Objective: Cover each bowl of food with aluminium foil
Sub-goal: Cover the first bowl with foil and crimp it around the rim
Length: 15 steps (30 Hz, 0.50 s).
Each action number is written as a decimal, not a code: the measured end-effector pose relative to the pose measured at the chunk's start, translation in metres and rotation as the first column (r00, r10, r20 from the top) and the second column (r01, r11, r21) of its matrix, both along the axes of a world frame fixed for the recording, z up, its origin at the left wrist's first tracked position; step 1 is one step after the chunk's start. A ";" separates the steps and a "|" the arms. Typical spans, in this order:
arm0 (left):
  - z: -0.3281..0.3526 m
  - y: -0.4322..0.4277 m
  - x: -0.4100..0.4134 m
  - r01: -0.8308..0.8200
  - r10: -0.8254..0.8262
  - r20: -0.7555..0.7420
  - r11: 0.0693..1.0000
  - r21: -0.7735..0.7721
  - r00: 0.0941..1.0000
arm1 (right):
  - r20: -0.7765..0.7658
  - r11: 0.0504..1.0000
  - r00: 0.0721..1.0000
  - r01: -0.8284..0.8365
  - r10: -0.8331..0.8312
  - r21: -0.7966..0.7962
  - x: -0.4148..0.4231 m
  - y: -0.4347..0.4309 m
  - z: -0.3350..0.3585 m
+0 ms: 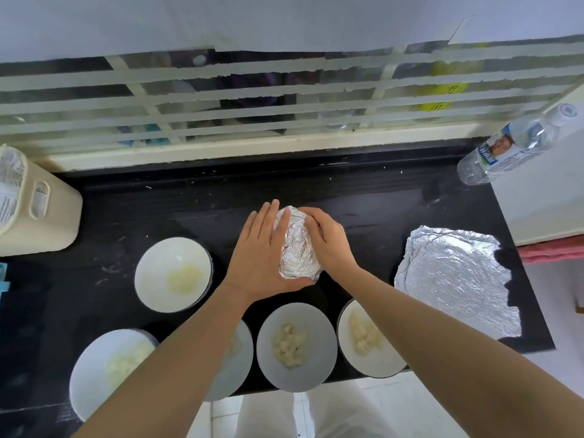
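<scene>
Head view over a black countertop (363,197). The left hand (257,252) lies flat and open, fingers together, against the left flank of a foil-wrapped bowl (297,251), its thumb curling under the near edge of the foil; the right hand (325,238) cups the right flank with fingers curled inward, pressing the foil down over the rim. Both hands thus hold the wrapped bowl between them at the centre of the counter, and the foil hides what it contains. Left of it, and apart from it, stands an uncovered white bowl (173,274) with a small pale yellow portion of food. Along the near edge of the counter sit four more uncovered white bowls: a near-left bowl (104,371) partly crossed by the left forearm, a second bowl (235,361) largely hidden beneath that forearm, a middle bowl (295,346) holding pale chunks, and a right-hand bowl (363,339) partly crossed by the right forearm. To the right of the hands a loose sheet of aluminium foil (455,276), crinkled and with a torn right edge, lies flat on the counter. Farther out, a cream plastic container (34,203) stands at the left margin, and a clear water bottle (515,143) stands on a white surface at the upper right. Behind the counter runs a window with horizontal frosted strips (252,99).
</scene>
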<state>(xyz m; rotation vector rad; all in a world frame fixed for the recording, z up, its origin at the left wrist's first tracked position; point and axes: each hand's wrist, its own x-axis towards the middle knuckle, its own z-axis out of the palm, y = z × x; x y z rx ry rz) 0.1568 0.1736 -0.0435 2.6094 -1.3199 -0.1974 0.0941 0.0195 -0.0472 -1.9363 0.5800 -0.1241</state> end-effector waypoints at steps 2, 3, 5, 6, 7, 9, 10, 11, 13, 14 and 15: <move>0.004 0.009 0.004 0.046 -0.046 0.028 0.999 0.013 0.999 | -0.022 0.999 0.999 0.027 -0.026 0.033 -0.006 -0.001 0.003; 0.006 0.013 0.003 0.049 -0.049 0.032 0.999 -0.002 0.998 | -0.034 0.997 0.998 0.053 -0.051 0.050 -0.007 -0.003 0.005; 0.011 0.019 -0.001 0.005 -0.004 0.025 0.999 -0.045 1.000 | -0.053 0.989 0.992 0.122 -0.117 0.089 -0.006 -0.007 0.008; 0.013 0.019 -0.005 -0.036 0.037 0.014 0.998 -0.056 0.999 | -0.058 0.980 0.986 0.160 -0.154 0.116 -0.003 -0.010 0.009; 0.016 0.015 -0.010 -0.088 0.088 0.005 0.995 -0.057 0.996 | -0.060 0.971 0.981 0.191 -0.184 0.143 0.001 -0.013 0.010; 0.019 0.001 -0.020 -0.198 0.198 -0.004 0.980 -0.029 0.980 | -0.083 0.962 0.979 0.200 -0.188 0.184 0.013 -0.015 0.014; 0.020 -0.008 -0.025 -0.248 0.248 -0.011 0.969 -0.006 0.969 | -0.116 0.965 0.981 0.178 -0.158 0.190 0.019 -0.015 0.017; 0.018 -0.015 -0.029 -0.291 0.292 -0.023 0.956 0.018 0.956 | -0.164 0.972 0.980 0.147 -0.116 0.185 0.025 -0.014 0.018; 0.013 -0.025 -0.035 -0.344 0.347 -0.044 0.937 0.060 0.937 | -0.240 0.977 0.969 0.107 -0.061 0.183 0.033 -0.011 0.016; 0.008 -0.026 -0.036 -0.352 0.356 -0.044 0.933 0.075 0.933 | -0.254 0.975 0.965 0.110 -0.058 0.194 0.034 -0.010 0.013; 0.005 -0.026 -0.036 -0.352 0.356 -0.035 0.932 0.084 0.934 | -0.257 0.970 0.964 0.124 -0.068 0.208 0.034 -0.009 0.010</move>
